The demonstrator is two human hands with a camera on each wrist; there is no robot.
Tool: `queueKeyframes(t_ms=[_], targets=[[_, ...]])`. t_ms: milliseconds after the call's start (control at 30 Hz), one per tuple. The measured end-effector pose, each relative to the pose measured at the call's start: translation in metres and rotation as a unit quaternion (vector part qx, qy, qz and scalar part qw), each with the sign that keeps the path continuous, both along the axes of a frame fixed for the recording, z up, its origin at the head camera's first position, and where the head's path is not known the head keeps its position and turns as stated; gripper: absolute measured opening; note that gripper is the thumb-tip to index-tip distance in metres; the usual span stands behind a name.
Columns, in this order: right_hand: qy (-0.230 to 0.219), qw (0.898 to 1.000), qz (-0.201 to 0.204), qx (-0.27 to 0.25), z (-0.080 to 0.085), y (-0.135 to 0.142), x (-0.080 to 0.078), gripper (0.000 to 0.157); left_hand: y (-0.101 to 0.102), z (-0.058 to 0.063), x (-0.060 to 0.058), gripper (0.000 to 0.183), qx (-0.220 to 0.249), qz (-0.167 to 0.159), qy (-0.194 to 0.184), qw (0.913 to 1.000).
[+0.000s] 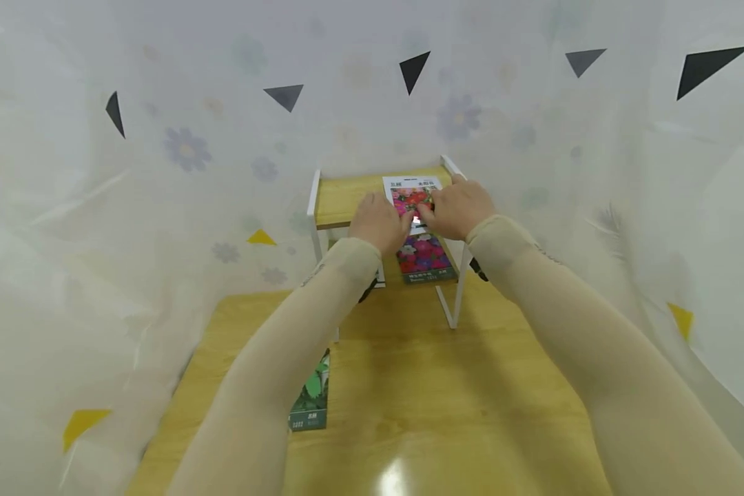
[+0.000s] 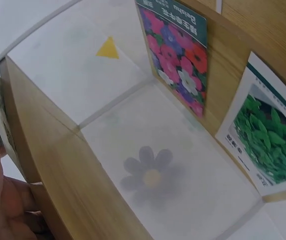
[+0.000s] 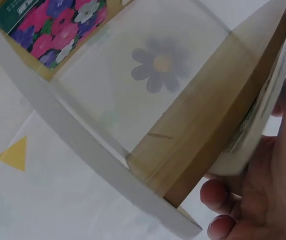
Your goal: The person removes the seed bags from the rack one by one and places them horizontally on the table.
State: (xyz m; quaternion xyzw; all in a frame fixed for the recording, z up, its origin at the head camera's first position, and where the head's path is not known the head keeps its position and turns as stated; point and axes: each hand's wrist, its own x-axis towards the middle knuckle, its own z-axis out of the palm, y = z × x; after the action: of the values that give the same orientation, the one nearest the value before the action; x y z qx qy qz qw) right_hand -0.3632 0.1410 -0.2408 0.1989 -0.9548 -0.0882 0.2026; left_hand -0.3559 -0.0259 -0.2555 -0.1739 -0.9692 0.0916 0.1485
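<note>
Head view: left hand [image 1: 378,222] and right hand [image 1: 463,209] pinch opposite sides of the red-flowered packet [image 1: 410,195], at the right of the upper shelf [image 1: 349,200]; finger contact beneath is partly hidden. Packet judged light, thin, flexible, probably slick; best held by its side edges, without creasing.

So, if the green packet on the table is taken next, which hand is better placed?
Probably the left hand: the green packet lies toward the left of the table, partly hidden by the left forearm in the head view; the right hand is farther across. Both hands touch the red-flower packet.
</note>
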Motion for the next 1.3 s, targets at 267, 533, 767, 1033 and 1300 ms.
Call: queueKeyframes(t_ms=[267,533,767,1033,1300], targets=[[0.023,0.998,0.011,-0.050,-0.008,0.000,0.010,0.045,-0.002,-0.003,0.005,0.070,0.013,-0.023,0.034,0.9991],[-0.023,0.997,0.009,-0.067,-0.012,0.000,0.017,0.058,-0.003,-0.008,0.014,0.073,0.047,-0.010,0.040,0.9980],[-0.065,0.992,0.020,-0.103,-0.017,0.005,0.022,0.063,-0.003,-0.017,0.021,0.075,0.091,-0.014,0.064,0.9937],[-0.043,0.984,0.042,-0.167,-0.031,0.011,0.026,0.064,-0.004,-0.031,0.033,0.067,0.192,-0.037,0.103,0.9753],[0.039,0.952,0.105,-0.284,-0.061,0.015,0.038,0.061,-0.006,-0.050,0.048,0.052,0.330,-0.088,0.174,0.9236]])
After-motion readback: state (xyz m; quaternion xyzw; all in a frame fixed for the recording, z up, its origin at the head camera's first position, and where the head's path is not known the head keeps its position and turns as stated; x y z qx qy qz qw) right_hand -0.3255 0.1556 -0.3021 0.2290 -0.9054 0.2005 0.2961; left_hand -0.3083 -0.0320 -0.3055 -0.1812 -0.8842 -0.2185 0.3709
